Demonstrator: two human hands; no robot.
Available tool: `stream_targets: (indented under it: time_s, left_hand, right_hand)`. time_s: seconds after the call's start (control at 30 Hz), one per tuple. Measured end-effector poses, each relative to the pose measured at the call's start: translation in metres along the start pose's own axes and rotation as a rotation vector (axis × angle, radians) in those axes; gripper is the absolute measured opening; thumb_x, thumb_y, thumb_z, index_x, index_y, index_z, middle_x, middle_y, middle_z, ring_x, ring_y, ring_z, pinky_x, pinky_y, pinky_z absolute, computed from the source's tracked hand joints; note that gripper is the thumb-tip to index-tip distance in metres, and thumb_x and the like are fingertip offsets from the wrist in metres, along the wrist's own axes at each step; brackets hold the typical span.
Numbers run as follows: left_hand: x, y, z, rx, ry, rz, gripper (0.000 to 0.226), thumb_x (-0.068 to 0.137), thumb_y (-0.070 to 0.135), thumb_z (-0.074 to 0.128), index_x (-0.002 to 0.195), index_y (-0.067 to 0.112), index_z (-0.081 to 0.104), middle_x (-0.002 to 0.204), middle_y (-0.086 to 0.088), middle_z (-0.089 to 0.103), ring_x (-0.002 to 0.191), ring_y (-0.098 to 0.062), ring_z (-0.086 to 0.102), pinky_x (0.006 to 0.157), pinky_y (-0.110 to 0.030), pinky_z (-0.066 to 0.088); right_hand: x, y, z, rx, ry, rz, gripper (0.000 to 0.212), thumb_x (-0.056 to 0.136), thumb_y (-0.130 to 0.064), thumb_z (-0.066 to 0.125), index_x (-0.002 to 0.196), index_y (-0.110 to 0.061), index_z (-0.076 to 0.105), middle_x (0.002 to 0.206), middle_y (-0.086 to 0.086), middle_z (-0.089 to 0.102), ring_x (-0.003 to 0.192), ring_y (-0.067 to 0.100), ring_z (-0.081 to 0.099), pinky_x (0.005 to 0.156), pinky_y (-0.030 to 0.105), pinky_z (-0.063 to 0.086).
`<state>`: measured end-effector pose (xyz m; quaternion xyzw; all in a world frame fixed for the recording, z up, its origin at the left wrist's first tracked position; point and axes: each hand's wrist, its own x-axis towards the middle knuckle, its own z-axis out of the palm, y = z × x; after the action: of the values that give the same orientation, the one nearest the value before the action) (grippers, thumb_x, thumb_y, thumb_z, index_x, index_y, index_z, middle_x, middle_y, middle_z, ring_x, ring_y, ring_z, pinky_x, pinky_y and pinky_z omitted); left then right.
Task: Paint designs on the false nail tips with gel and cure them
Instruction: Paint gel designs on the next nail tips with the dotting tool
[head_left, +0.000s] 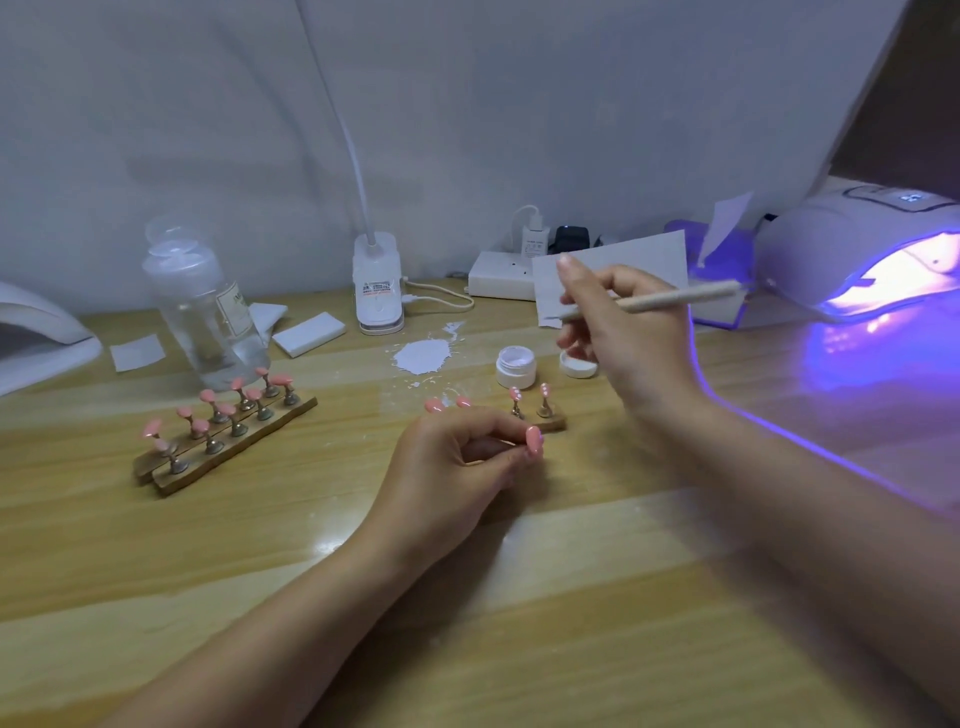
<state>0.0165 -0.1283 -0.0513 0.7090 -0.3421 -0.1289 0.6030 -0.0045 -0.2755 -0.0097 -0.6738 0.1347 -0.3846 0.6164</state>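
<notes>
gel jar (516, 367) between nail stands (224, 431) and lamp (862, 254).

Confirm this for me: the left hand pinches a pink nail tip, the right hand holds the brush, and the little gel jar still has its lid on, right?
Not quite. The head view shows the gel jar open, its lid lying beside it. The rest holds: left hand pinches a pink nail tip, right hand holds the brush.

The scene was dim and cool-toned overall. The strongest light came from the curing lamp (862, 254) at the right, whose open mouth glowed violet-white and was blown out. It threw a purple sheen across the wooden table (519, 597) and a bright violet rim along the right forearm. A small white glare spot sat on the table near the left wrist. Shadows were soft. The wide lens bent the edges, and both forearms were blurred.
</notes>
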Motion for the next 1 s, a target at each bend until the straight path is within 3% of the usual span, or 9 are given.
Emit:
stream_targets:
  time_s: [0.1, 0.2, 0.33, 0.43, 0.77, 1.0]
  left_hand:
    - [0.0, -0.002, 0.0, 0.019, -0.027, 0.021, 0.023, 0.077, 0.001, 0.067, 0.069, 0.021, 0.07, 0.07, 0.006, 0.072, 0.068, 0.003, 0.065, 0.063, -0.013, 0.046]
    - [0.001, -0.003, -0.001, 0.051, -0.039, 0.051, 0.022, 0.077, -0.001, 0.067, 0.07, 0.019, 0.07, 0.071, 0.007, 0.072, 0.073, 0.001, 0.066, 0.07, -0.016, 0.05]
    - [0.001, -0.004, -0.002, 0.112, -0.055, 0.099, 0.021, 0.077, -0.003, 0.066, 0.072, 0.017, 0.071, 0.072, 0.011, 0.072, 0.074, 0.004, 0.066, 0.071, -0.008, 0.047]
    - [0.001, -0.005, -0.002, 0.149, -0.05, 0.122, 0.02, 0.077, -0.003, 0.067, 0.072, 0.015, 0.071, 0.076, 0.012, 0.072, 0.076, 0.005, 0.066, 0.071, -0.008, 0.046]
    - [0.001, -0.004, 0.001, 0.196, -0.045, 0.178, 0.014, 0.075, -0.008, 0.066, 0.072, 0.005, 0.072, 0.072, 0.017, 0.067, 0.072, 0.018, 0.059, 0.07, 0.01, 0.028]
    - [0.002, -0.006, 0.0, 0.188, -0.037, 0.163, 0.014, 0.075, -0.006, 0.067, 0.074, 0.007, 0.073, 0.067, 0.023, 0.067, 0.076, 0.015, 0.061, 0.067, 0.001, 0.037]
  right_hand:
    - [-0.031, 0.003, -0.006, 0.129, -0.031, 0.049, 0.034, 0.077, -0.03, 0.071, 0.052, -0.017, 0.052, 0.041, -0.007, 0.054, 0.041, 0.003, 0.051, 0.05, 0.019, 0.049]
    - [-0.05, 0.009, -0.007, 0.123, -0.05, 0.085, 0.035, 0.062, -0.037, 0.075, 0.046, -0.022, 0.047, 0.041, -0.011, 0.049, 0.047, 0.007, 0.052, 0.066, 0.036, 0.055]
    - [-0.056, 0.014, -0.005, 0.163, -0.137, 0.059, 0.043, 0.079, -0.009, 0.068, 0.05, -0.013, 0.037, 0.036, -0.012, 0.044, 0.035, 0.009, 0.053, 0.054, 0.026, 0.053]
    - [-0.055, 0.017, -0.005, 0.149, -0.127, 0.059, 0.044, 0.08, 0.001, 0.063, 0.049, -0.01, 0.033, 0.034, -0.011, 0.038, 0.03, 0.005, 0.048, 0.048, 0.022, 0.052]
    - [-0.055, 0.018, -0.004, 0.131, -0.144, 0.047, 0.044, 0.078, 0.008, 0.059, 0.048, -0.009, 0.032, 0.032, -0.009, 0.033, 0.027, 0.002, 0.043, 0.042, 0.021, 0.049]
    - [-0.056, 0.016, -0.003, 0.123, -0.163, 0.037, 0.043, 0.078, 0.009, 0.058, 0.049, -0.008, 0.033, 0.032, -0.011, 0.034, 0.028, 0.001, 0.044, 0.041, 0.021, 0.048]
